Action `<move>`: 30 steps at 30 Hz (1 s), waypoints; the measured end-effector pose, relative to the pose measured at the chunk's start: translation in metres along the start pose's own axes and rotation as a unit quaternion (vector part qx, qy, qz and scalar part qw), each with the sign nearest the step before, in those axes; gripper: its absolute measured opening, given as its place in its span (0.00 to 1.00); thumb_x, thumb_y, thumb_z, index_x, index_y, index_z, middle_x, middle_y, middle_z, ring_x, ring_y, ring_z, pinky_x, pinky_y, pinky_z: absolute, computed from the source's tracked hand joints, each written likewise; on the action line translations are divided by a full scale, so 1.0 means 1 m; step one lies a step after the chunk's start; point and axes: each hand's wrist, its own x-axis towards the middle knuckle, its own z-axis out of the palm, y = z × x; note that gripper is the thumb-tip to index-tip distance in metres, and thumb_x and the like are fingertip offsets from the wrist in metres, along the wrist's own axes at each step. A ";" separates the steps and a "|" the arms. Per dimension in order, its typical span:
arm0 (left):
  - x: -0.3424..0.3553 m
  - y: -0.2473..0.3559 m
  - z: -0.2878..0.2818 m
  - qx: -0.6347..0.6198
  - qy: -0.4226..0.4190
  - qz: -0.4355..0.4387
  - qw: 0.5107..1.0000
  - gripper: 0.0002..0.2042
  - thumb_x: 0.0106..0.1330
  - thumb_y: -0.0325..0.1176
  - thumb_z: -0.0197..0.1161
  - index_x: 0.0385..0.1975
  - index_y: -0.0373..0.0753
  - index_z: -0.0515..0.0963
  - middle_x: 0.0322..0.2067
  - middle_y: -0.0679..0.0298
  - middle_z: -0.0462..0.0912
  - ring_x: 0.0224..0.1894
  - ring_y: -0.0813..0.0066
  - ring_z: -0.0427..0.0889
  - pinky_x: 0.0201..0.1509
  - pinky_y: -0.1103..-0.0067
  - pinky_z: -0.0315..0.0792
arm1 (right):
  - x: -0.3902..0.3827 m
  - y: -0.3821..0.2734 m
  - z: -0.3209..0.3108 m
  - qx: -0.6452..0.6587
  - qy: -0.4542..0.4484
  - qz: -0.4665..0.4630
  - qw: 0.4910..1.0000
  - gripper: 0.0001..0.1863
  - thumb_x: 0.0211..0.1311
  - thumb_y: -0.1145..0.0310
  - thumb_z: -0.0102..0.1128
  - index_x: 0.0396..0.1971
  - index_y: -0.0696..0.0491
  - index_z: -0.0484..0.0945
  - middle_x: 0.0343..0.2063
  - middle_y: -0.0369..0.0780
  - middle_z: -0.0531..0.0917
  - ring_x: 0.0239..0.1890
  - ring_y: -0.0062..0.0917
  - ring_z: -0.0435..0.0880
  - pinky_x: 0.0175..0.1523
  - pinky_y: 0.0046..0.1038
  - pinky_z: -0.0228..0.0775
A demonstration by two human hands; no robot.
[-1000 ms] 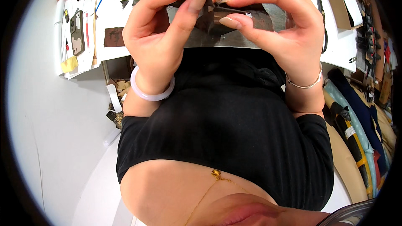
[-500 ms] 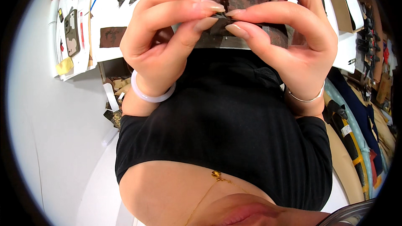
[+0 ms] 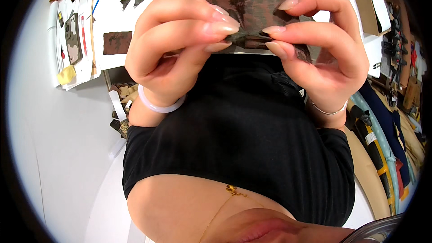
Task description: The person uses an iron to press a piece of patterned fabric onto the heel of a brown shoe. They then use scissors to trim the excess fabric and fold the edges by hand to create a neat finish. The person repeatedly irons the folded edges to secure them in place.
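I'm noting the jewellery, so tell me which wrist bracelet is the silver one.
The bracelet at the wrist of the right hand: it is a thin, silver-coloured band, whereas the bangle by the left hand is thicker and pale lilac.

No text or number is legible. Right of the black shirt (image 3: 238, 126), a white label (image 3: 370, 138) marks a dark, yellow-banded roll (image 3: 379, 161); print unreadable.

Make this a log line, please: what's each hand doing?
left hand: pinching brown material | right hand: pinching brown material | phone: left of brown scrap
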 end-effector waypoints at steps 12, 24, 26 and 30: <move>-0.006 0.012 -0.008 0.106 -0.031 0.016 0.994 0.12 0.65 0.42 0.72 0.34 0.44 0.77 0.42 0.58 0.83 0.51 0.52 0.83 0.72 0.44 0.62 | -0.022 0.027 -0.007 -0.017 0.019 -0.101 0.995 0.18 0.41 0.69 0.81 0.37 0.50 0.89 0.44 0.42 0.82 0.43 0.31 0.80 0.48 0.35 0.64; 0.025 0.026 0.000 0.199 -0.159 0.037 0.966 0.21 0.49 0.41 0.80 0.43 0.46 0.84 0.48 0.58 0.88 0.58 0.51 0.83 0.77 0.49 0.51 | -0.037 0.029 -0.004 -0.092 0.059 -0.108 0.988 0.18 0.43 0.58 0.83 0.34 0.42 0.85 0.45 0.38 0.81 0.47 0.31 0.82 0.66 0.45 0.66; 0.026 0.023 0.001 0.186 -0.157 0.037 0.969 0.20 0.49 0.40 0.80 0.42 0.47 0.84 0.48 0.58 0.88 0.58 0.51 0.83 0.77 0.49 0.51 | -0.039 0.029 -0.008 -0.090 0.055 -0.095 0.990 0.21 0.43 0.55 0.84 0.35 0.42 0.83 0.45 0.38 0.80 0.48 0.31 0.82 0.67 0.46 0.66; 0.027 0.024 0.004 0.185 -0.160 0.036 0.969 0.17 0.50 0.35 0.79 0.41 0.50 0.85 0.48 0.60 0.86 0.58 0.51 0.82 0.78 0.48 0.51 | -0.043 0.035 -0.012 -0.059 0.044 -0.086 0.994 0.25 0.44 0.50 0.84 0.37 0.43 0.79 0.44 0.38 0.81 0.48 0.31 0.83 0.67 0.46 0.66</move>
